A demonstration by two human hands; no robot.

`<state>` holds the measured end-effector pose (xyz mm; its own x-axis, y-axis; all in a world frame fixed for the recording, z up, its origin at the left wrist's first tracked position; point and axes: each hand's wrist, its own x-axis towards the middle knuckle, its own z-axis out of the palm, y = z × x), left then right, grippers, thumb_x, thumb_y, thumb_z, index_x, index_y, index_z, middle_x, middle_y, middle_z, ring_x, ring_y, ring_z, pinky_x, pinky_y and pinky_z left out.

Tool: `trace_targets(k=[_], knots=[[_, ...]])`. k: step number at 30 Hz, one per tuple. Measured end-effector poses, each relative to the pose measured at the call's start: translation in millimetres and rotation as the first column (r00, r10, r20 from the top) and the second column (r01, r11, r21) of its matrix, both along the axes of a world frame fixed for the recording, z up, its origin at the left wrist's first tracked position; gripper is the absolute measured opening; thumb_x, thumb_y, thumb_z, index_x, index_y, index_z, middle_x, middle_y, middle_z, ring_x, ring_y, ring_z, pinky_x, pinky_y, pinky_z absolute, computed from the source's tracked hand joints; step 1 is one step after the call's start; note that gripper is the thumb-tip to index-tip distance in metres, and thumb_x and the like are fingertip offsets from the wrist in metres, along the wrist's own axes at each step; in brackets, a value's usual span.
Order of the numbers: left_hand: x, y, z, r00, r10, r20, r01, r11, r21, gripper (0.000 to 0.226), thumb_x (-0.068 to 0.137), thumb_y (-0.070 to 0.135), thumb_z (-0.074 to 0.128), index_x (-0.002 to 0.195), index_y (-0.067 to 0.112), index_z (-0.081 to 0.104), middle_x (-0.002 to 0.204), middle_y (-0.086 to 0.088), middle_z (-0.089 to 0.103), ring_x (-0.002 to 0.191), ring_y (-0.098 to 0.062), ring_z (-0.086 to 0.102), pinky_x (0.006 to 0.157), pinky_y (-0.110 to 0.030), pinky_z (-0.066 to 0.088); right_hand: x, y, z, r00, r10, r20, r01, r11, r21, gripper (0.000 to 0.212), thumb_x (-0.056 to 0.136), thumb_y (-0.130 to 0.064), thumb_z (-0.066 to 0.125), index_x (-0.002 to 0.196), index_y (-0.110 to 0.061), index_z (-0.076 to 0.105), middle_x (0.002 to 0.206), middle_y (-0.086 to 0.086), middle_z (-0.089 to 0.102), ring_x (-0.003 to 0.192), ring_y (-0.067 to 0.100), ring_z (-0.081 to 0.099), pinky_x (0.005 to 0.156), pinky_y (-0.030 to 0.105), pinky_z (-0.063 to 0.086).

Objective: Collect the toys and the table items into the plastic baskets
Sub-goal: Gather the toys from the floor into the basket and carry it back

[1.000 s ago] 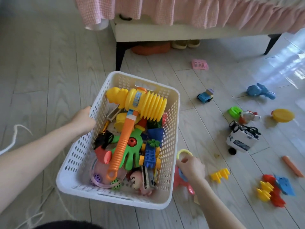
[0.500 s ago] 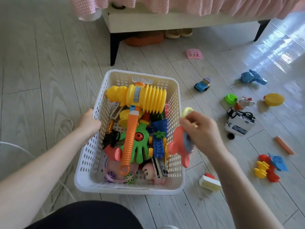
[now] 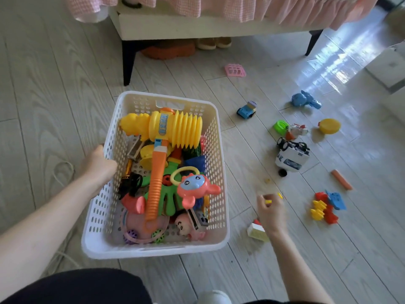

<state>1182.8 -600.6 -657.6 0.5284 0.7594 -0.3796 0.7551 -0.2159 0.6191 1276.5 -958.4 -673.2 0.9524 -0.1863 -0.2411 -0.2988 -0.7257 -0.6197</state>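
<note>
A white plastic basket (image 3: 221,150) stands on the floor, full of toys: a big yellow squeaky hammer (image 3: 175,128) with an orange handle, a green hand toy, and a pink animal rattle (image 3: 195,187) with a yellow ring lying on top. My left hand (image 3: 98,165) grips the basket's left rim. To the basket's right, my right hand (image 3: 270,210) is low over the floor, fingers closing on a small yellow piece (image 3: 279,195). A white and red block (image 3: 256,231) lies just beside that hand.
Scattered on the floor to the right: a blue car (image 3: 246,110), a white toy truck (image 3: 292,157), a blue animal toy (image 3: 305,100), a yellow disc (image 3: 329,126), a green piece (image 3: 280,126), an orange stick (image 3: 341,182), several red, yellow and blue pieces (image 3: 326,207), a pink grid (image 3: 235,70). A bed frame with dark legs (image 3: 128,62) stands behind.
My right hand carried the pink rattle over the basket, let it go on top of the toys, then moved right and down to the yellow piece on the floor.
</note>
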Motion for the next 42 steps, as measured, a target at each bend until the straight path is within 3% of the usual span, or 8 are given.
trace_targets(k=[4, 11, 17, 21, 27, 35, 40, 42], knots=[[2, 0, 1, 1.000, -0.001, 0.011, 0.001, 1.000, 0.008, 0.021, 0.082, -0.006, 0.041, 0.098, 0.007, 0.046, 0.087, -0.019, 0.052, 0.076, -0.031, 0.048, 0.063, -0.034, 0.037, -35, -27, -33, 0.947, -0.033, -0.319, -0.013, 0.990, -0.140, 0.037, 0.087, -0.038, 0.055, 0.112, -0.011, 0.050, 0.097, 0.013, 0.060, 0.082, 0.039, 0.065, 0.071, 0.045, 0.056], [4, 2, -1, 0.999, 0.005, 0.036, -0.005, 1.000, -0.012, 0.023, 0.082, -0.006, 0.042, 0.096, 0.011, 0.046, 0.086, -0.016, 0.054, 0.080, -0.034, 0.053, 0.070, -0.040, 0.046, -41, -26, -38, 0.964, 0.086, -0.253, -0.113, 0.989, -0.092, 0.029, 0.089, -0.027, 0.056, 0.116, -0.015, 0.055, 0.085, 0.001, 0.053, 0.078, 0.030, 0.062, 0.068, 0.040, 0.057], [3, 1, -1, 0.998, 0.005, 0.059, -0.002, 0.999, -0.046, 0.025, 0.083, -0.007, 0.042, 0.103, 0.006, 0.049, 0.081, -0.012, 0.053, 0.075, -0.030, 0.051, 0.063, -0.033, 0.041, -35, 14, 11, 0.993, 0.094, 0.069, -0.113, 0.920, 0.376, 0.033, 0.098, -0.015, 0.041, 0.129, -0.013, 0.051, 0.082, 0.008, 0.058, 0.060, 0.013, 0.063, 0.056, 0.018, 0.054], [4, 1, -2, 0.999, -0.010, 0.050, 0.013, 0.999, -0.043, 0.031, 0.084, -0.005, 0.039, 0.112, 0.004, 0.048, 0.102, -0.021, 0.057, 0.081, -0.032, 0.051, 0.062, -0.032, 0.038, -36, 53, 51, 0.850, 0.215, 0.480, -0.409, 0.845, 0.345, 0.036, 0.095, -0.016, 0.047, 0.131, -0.021, 0.050, 0.084, -0.006, 0.066, 0.068, 0.004, 0.068, 0.063, 0.016, 0.055], [6, 5, -3, 1.000, -0.015, -0.001, 0.015, 0.999, -0.048, 0.048, 0.085, -0.002, 0.039, 0.132, 0.006, 0.040, 0.126, -0.023, 0.052, 0.107, -0.043, 0.053, 0.083, -0.047, 0.048, -48, 95, 65, 0.578, 0.642, 0.504, -0.776, 0.624, 0.095, 0.045, 0.090, -0.026, 0.046, 0.134, -0.031, 0.040, 0.090, -0.011, 0.066, 0.081, 0.001, 0.065, 0.071, 0.013, 0.054], [4, 5, -1, 1.000, 0.009, -0.012, -0.010, 0.996, -0.090, 0.052, 0.086, -0.002, 0.036, 0.137, 0.007, 0.036, 0.136, -0.023, 0.044, 0.120, -0.043, 0.047, 0.091, -0.050, 0.046, -82, 91, 47, 0.361, 0.920, -0.151, -0.924, 0.375, 0.078, 0.031, 0.097, -0.016, 0.041, 0.126, -0.024, 0.050, 0.083, -0.007, 0.061, 0.074, 0.007, 0.056, 0.069, 0.024, 0.047], [2, 5, -2, 1.000, 0.009, -0.019, -0.010, 0.996, -0.085, 0.050, 0.087, -0.001, 0.037, 0.137, 0.006, 0.036, 0.135, -0.023, 0.045, 0.118, -0.042, 0.047, 0.089, -0.048, 0.047, -62, 87, 47, 0.655, 0.589, 0.473, -0.655, 0.755, -0.032, 0.017, 0.086, -0.022, 0.056, 0.096, -0.014, 0.067, 0.083, -0.007, 0.064, 0.076, 0.007, 0.058, 0.066, 0.021, 0.048], [-1, 7, -3, 1.000, 0.006, -0.011, -0.008, 0.992, -0.129, 0.051, 0.088, -0.002, 0.036, 0.137, 0.007, 0.035, 0.135, -0.022, 0.045, 0.120, -0.042, 0.046, 0.093, -0.049, 0.044, -48, 84, 50, 0.806, 0.371, 0.461, -0.432, 0.901, 0.031, 0.027, 0.085, -0.017, 0.063, 0.111, -0.009, 0.062, 0.101, -0.007, 0.059, 0.094, 0.006, 0.056, 0.081, 0.024, 0.048]])
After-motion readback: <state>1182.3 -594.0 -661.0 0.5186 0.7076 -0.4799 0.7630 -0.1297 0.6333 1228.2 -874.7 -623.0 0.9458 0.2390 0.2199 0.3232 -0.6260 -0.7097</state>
